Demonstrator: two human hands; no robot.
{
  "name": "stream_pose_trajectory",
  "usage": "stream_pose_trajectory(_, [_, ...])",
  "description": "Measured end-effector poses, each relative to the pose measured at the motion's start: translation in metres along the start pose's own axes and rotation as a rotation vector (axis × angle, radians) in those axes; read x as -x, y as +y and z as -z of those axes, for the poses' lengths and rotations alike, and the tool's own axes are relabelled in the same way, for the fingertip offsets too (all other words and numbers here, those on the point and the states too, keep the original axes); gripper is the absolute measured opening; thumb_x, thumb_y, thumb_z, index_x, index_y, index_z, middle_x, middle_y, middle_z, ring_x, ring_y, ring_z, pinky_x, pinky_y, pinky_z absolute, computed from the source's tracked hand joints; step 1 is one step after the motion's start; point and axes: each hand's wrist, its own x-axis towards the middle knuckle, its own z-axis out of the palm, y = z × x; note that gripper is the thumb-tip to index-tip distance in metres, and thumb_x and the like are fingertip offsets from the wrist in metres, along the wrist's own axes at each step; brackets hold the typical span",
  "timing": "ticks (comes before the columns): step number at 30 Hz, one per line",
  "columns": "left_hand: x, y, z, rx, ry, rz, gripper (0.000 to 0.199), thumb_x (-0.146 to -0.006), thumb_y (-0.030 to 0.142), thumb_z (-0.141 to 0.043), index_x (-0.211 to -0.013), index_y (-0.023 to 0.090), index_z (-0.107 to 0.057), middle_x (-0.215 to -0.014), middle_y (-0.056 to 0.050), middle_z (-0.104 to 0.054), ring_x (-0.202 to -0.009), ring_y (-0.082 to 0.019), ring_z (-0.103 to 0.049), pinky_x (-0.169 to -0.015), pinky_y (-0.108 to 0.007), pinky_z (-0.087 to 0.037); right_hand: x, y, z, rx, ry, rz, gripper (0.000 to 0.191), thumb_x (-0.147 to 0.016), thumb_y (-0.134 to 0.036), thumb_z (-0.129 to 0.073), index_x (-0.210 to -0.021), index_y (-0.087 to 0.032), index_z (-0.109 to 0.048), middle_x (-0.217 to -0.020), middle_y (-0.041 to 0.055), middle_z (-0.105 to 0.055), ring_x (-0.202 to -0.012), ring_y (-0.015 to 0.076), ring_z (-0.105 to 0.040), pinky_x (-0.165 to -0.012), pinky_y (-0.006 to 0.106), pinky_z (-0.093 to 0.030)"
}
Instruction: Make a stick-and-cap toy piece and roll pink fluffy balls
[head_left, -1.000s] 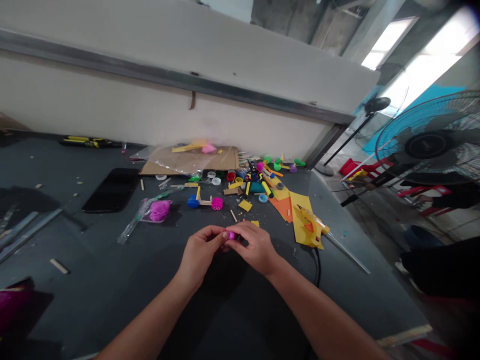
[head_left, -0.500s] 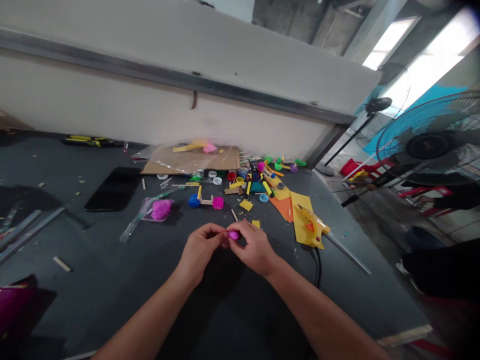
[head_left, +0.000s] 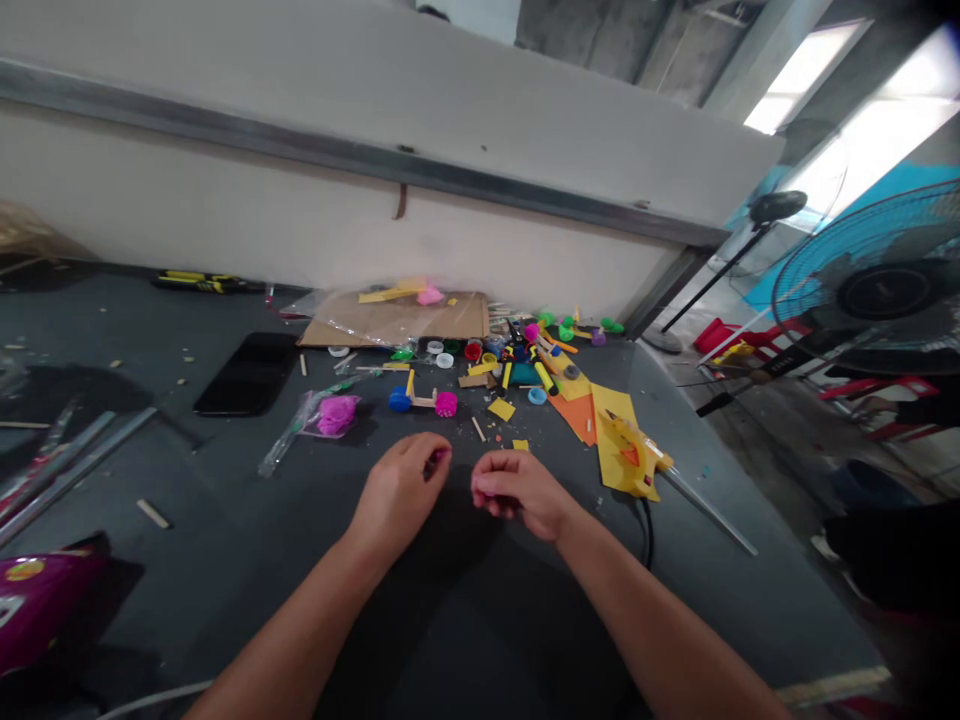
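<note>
My left hand (head_left: 401, 485) is closed, with a bit of pink-purple modelling clay (head_left: 435, 460) showing between thumb and fingers. A short gap to its right, my right hand (head_left: 517, 488) is also closed, thumb pressed to curled fingertips; what sits in that pinch is too small to make out. Beyond the hands stands a small wooden-stick piece (head_left: 422, 400) with a blue bottle cap at one end and a pink one at the other. A lump of the same pink clay (head_left: 337, 415) lies in a clear bag to the left.
A yellow glue gun (head_left: 634, 455) rests on yellow sheets at right. A black phone (head_left: 247, 375) lies at left, a purple packet (head_left: 49, 605) at near left. Bottle caps, pliers (head_left: 529, 370) and scraps clutter the back. A fan (head_left: 892, 290) stands beyond the table.
My hands were together on a pink clay piece; they have moved apart, and the clay now shows in my left hand. The view has shifted slightly.
</note>
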Motion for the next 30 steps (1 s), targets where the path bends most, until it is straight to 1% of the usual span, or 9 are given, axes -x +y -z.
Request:
stream_pose_trajectory(2, [-0.008, -0.013, 0.019, -0.059, 0.119, 0.067, 0.016, -0.083, 0.027, -0.05, -0.095, 0.024, -0.06, -0.089, -0.002, -0.066, -0.077, -0.017, -0.06, -0.072, -0.026, -0.042, 0.0, 0.0, 0.004, -0.319, -0.096, -0.061, 0.012, -0.07, -0.028, -0.06, -0.069, -0.017, -0.055, -0.057, -0.0026, -0.057, -0.041, 0.0051, -0.04, -0.038, 0.017, -0.024])
stream_pose_trajectory(4, [-0.014, -0.029, 0.041, -0.127, 0.263, 0.199, 0.023, -0.082, 0.031, -0.053, -0.103, 0.024, -0.058, -0.089, -0.002, -0.067, -0.076, -0.018, -0.061, -0.07, -0.027, -0.042, -0.001, 0.001, 0.004, -0.453, -0.091, -0.046, 0.013, -0.068, -0.026, -0.063, -0.068, -0.016, -0.056, -0.057, -0.0026, -0.057, -0.04, 0.0039, -0.039, -0.039, 0.016, -0.023])
stream_pose_trajectory(7, [-0.02, -0.052, 0.069, -0.351, 0.367, 0.29, 0.02, -0.082, 0.038, -0.052, -0.092, 0.024, -0.064, -0.084, -0.001, -0.067, -0.071, -0.019, -0.06, -0.065, -0.028, -0.04, -0.003, 0.006, -0.002, -0.432, -0.075, -0.065, 0.013, -0.067, -0.026, -0.066, -0.069, -0.015, -0.058, -0.057, -0.0017, -0.059, -0.041, 0.0035, -0.04, -0.039, 0.016, -0.025])
stream_pose_trajectory(9, [-0.021, -0.065, 0.077, -0.502, 0.386, 0.217, 0.025, -0.085, 0.037, -0.047, -0.088, 0.022, -0.067, -0.089, -0.004, -0.067, -0.078, -0.021, -0.059, -0.073, -0.03, -0.04, -0.003, 0.008, -0.008, -0.374, -0.08, -0.078, 0.014, -0.068, -0.026, -0.067, -0.07, -0.015, -0.06, -0.058, -0.0016, -0.06, -0.042, 0.0035, -0.042, -0.04, 0.016, -0.027])
stream_pose_trajectory(14, [-0.023, -0.086, 0.07, -0.612, 0.353, 0.102, 0.029, -0.086, 0.034, -0.046, -0.082, 0.018, -0.07, -0.086, -0.008, -0.068, -0.084, -0.022, -0.057, -0.085, -0.035, -0.036, -0.002, 0.01, -0.015, -0.251, -0.087, -0.065, 0.014, -0.07, -0.027, -0.067, -0.072, -0.014, -0.061, -0.059, -0.002, -0.061, -0.044, 0.0031, -0.043, -0.042, 0.015, -0.03])
stream_pose_trajectory(18, [-0.024, -0.092, 0.063, -0.638, 0.355, 0.151, 0.028, -0.084, 0.035, -0.049, -0.079, 0.018, -0.071, -0.084, -0.009, -0.065, -0.082, -0.023, -0.056, -0.083, -0.036, -0.036, 0.0, 0.009, -0.015, -0.219, -0.078, -0.041, 0.015, -0.071, -0.027, -0.067, -0.072, -0.014, -0.061, -0.059, -0.0019, -0.06, -0.044, 0.0031, -0.043, -0.042, 0.015, -0.032])
stream_pose_trajectory(23, [-0.023, -0.093, 0.065, -0.493, 0.301, 0.326, 0.027, -0.081, 0.032, -0.049, -0.097, 0.018, -0.067, -0.089, -0.009, -0.065, -0.082, -0.024, -0.058, -0.074, -0.033, -0.041, -0.002, 0.01, -0.018, -0.288, -0.046, 0.021, 0.023, -0.071, -0.031, -0.068, -0.085, -0.016, -0.057, -0.068, -0.0006, -0.064, -0.043, 0.0045, -0.046, -0.04, 0.017, -0.039])
stream_pose_trajectory(27, [-0.021, -0.084, 0.07, -0.481, 0.277, 0.325, 0.029, -0.081, 0.017, -0.043, -0.097, 0.02, -0.066, -0.098, -0.01, -0.066, -0.09, -0.026, -0.058, -0.076, -0.034, -0.042, -0.005, 0.012, -0.019, -0.306, 0.019, 0.094, 0.032, -0.063, -0.025, -0.074, -0.086, -0.018, -0.054, -0.075, 0.0001, -0.065, -0.053, 0.0084, -0.055, -0.045, 0.022, -0.049])
stream_pose_trajectory(30, [-0.021, -0.061, 0.065, -0.516, 0.408, 0.21, 0.035, -0.081, 0.014, -0.041, -0.11, 0.018, -0.061, -0.11, -0.013, -0.061, -0.103, -0.028, -0.054, -0.09, -0.04, -0.037, -0.008, 0.014, -0.018, -0.288, 0.057, 0.145, 0.029, -0.062, -0.025, -0.074, -0.084, -0.017, -0.056, -0.084, 0.0014, -0.064, -0.062, 0.0099, -0.059, -0.056, 0.027, -0.055])
